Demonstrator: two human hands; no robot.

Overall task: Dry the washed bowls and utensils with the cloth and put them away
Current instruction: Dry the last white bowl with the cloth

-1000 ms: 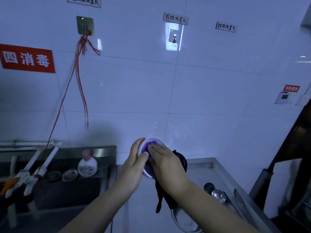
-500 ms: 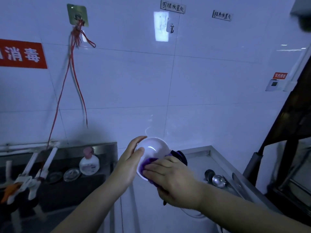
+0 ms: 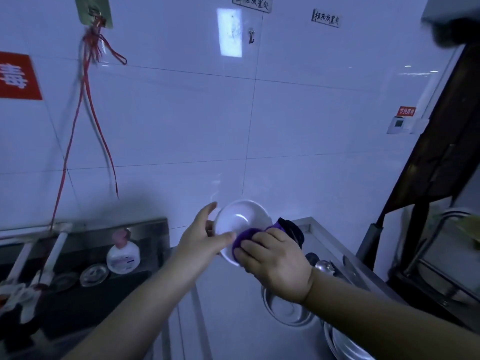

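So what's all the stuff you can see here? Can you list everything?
Bowl: 1, white, held up before the wall.
Cloth: 1, purple with a dark part, pressed on the bowl's lower rim.
Metal bowls: 2 at least, silver, on the steel counter under the right arm.
Ladles: about 2, silver, on the counter at right.
Soap bottle: 1, white with pink pump, by the sink at left.
Small dishes: 2, metal, beside the bottle.
Red string: 1, hanging from a wall hook.
Red sign: 1, on the wall at left.
Left hand: holds the bowl's rim.
Right hand: grips the cloth.
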